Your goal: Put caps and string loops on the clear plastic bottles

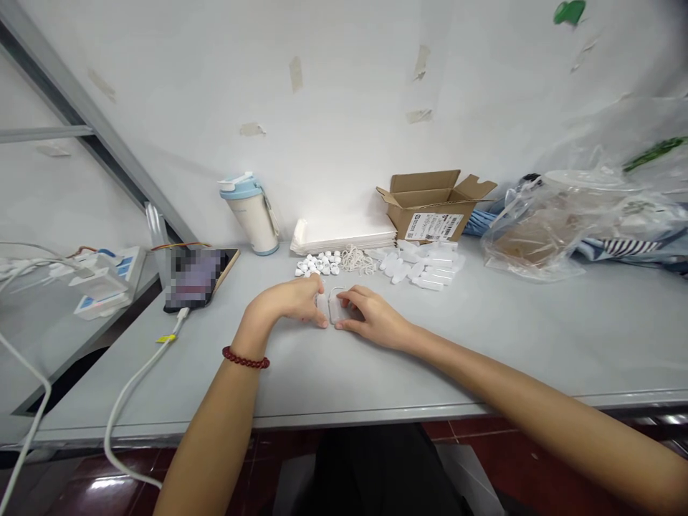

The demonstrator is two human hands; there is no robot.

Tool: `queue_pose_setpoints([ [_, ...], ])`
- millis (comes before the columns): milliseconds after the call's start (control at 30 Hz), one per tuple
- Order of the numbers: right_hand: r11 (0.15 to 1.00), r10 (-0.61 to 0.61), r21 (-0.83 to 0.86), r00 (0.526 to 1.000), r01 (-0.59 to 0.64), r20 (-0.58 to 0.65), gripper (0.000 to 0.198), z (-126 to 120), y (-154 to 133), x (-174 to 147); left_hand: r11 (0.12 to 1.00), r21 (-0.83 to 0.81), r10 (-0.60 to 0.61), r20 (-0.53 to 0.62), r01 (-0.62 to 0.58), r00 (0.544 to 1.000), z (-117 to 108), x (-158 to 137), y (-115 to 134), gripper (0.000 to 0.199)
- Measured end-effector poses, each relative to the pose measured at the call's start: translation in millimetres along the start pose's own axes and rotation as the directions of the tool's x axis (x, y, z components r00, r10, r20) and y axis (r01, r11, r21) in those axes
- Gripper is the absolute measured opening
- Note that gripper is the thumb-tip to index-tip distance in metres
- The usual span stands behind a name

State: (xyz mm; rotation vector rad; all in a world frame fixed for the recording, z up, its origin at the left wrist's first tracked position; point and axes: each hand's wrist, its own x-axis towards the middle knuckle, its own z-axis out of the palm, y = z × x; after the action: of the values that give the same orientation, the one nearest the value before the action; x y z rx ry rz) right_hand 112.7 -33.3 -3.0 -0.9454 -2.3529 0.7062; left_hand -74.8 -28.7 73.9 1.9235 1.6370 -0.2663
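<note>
One phone (194, 281); one smooth, cylindrical tumbler (252, 218). Left hand (304, 299), thumb and finger curved round one of two small oblong translucent pieces (334, 309) side by side on tabletop (301, 380); grip unclear. Many rounded white caps (319, 264) behind, uncountable. One stringy cord heap (358, 260). Right hand (373, 317), curved round the other piece; grip unclear. One cardboard box (404, 217), open.

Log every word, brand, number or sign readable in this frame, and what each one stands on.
No text can be read with certainty.
White label on the cardboard box: printed lines and dark marks, too small and blurred to read.
Tumbler: what may be a faint mark on its side, too small to read.
Phone: screen pixelated, nothing legible.
Yellow tag on the white cable: no writing can be made out.
</note>
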Motion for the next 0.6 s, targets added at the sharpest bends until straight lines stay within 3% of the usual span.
queue_pose_setpoints([
  [333,1.000,0.018,-0.007,1.000,-0.019,-0.006,0.046,-0.2,-0.2,1.0,0.999,0.018,0.051,0.019,-0.051,0.999,-1.3,-3.4,2.5,0.069],
  [600,0.993,0.083,0.088,0.996,-0.080,-0.039,0.041,0.6,-1.4,7.9,0.999,0.015,0.044,0.012,-0.044,0.999,-1.6,-2.5,1.5,0.071],
])
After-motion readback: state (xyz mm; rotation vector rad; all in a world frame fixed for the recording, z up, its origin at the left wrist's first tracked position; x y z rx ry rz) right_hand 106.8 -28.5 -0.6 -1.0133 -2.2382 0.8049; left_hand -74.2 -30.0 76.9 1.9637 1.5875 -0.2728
